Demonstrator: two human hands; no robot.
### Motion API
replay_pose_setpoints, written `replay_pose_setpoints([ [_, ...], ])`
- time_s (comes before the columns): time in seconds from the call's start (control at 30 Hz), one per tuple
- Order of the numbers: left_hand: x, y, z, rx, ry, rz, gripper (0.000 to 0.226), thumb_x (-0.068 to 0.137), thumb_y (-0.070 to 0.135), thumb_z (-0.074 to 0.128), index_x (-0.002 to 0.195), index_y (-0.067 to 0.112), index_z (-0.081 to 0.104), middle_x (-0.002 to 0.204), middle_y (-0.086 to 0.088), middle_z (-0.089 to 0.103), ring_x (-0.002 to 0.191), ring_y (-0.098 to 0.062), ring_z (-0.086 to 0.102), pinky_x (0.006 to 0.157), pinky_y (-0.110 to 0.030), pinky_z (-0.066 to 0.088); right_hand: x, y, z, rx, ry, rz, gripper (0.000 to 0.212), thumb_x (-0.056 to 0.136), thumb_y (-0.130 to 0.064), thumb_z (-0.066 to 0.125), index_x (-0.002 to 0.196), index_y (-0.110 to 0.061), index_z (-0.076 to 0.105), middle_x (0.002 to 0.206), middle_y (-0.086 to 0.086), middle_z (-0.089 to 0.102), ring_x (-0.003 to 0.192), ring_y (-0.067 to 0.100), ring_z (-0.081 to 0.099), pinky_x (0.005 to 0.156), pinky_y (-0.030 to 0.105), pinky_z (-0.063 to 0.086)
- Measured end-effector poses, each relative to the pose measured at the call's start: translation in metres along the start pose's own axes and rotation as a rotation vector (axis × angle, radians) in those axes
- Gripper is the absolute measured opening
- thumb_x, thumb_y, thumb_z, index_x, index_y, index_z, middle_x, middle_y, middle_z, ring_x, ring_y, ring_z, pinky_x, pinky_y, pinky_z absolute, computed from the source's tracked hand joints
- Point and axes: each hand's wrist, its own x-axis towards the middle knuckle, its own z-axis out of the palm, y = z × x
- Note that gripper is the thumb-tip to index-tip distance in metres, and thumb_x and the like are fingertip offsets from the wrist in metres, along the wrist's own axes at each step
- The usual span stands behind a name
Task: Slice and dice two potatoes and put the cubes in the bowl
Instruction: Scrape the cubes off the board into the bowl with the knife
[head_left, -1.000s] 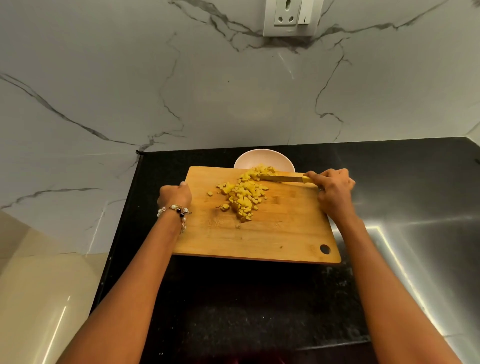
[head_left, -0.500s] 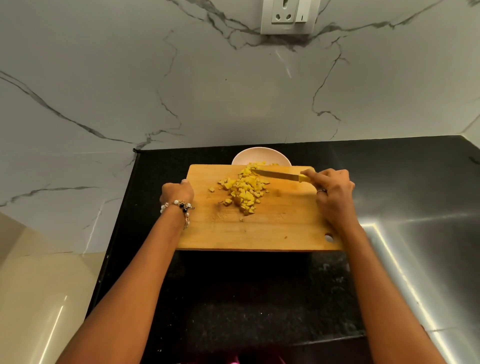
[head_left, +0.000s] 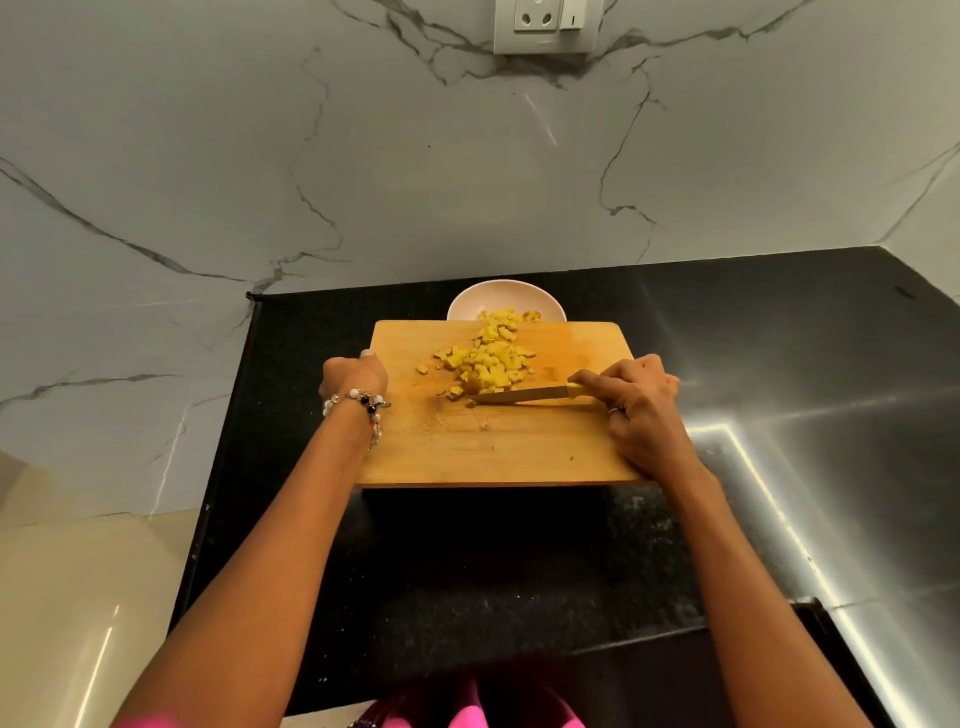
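The left hand (head_left: 353, 375) grips the edge of a wooden cutting board (head_left: 498, 447), tilted over a bowl (head_left: 467, 304) on the black tabletop (head_left: 727, 322). The right hand (head_left: 636, 410) holds a knife (head_left: 519, 396) just behind the potato cubes (head_left: 485, 361), some spilling into the bowl.

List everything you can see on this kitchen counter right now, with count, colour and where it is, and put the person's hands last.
cutting board: one, light wood, on the black counter, far edge over the bowl
potato cubes: a pile, yellow, on the board's far half, some spilling into the bowl
bowl: one, pale pink, behind the board
knife: one, yellow handle, blade flat behind the pile
counter: one, black
wall socket: one, white, on the marble wall
bracelet: one, beaded, left wrist
left hand: grips the board's left edge
right hand: holds the knife
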Motion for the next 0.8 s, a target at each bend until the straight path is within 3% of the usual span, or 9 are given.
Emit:
replay_pose_setpoints([
  [0.23,0.003,-0.003,-0.002,-0.005,0.005,0.018,0.037,0.095,0.03,0.051,0.124,0.008,0.053,0.121,-0.011,0.056,0.103,-0.025,0.059,0.072,-0.032,0.042,0.007,0.012,0.009,-0.02,0.001,0.08,0.047,0.087,0.007,0.052,0.117,-0.026,0.067,0.096,0.004,0.059,0.095,0.025,0.04,0.079,0.037,0.024],
  [0.47,0.011,-0.003,0.0,-0.011,-0.003,0.028,0.029,0.095,0.029,0.051,0.113,0.007,0.059,0.115,-0.012,0.059,0.094,-0.022,0.059,0.069,-0.032,0.042,0.028,0.026,0.012,-0.054,-0.013,0.102,0.042,0.091,0.004,0.05,0.118,-0.023,0.067,0.101,0.007,0.06,0.096,0.028,0.04,0.08,0.037,0.023],
  [0.8,0.016,0.003,0.007,-0.006,0.003,0.009,0.032,0.094,0.03,0.052,0.115,0.006,0.059,0.112,-0.011,0.06,0.097,-0.026,0.06,0.071,-0.034,0.044,0.059,0.043,0.015,-0.105,-0.046,0.168,0.036,0.095,-0.005,0.05,0.123,-0.023,0.063,0.108,0.007,0.057,0.101,0.025,0.037,0.085,0.032,0.021],
])
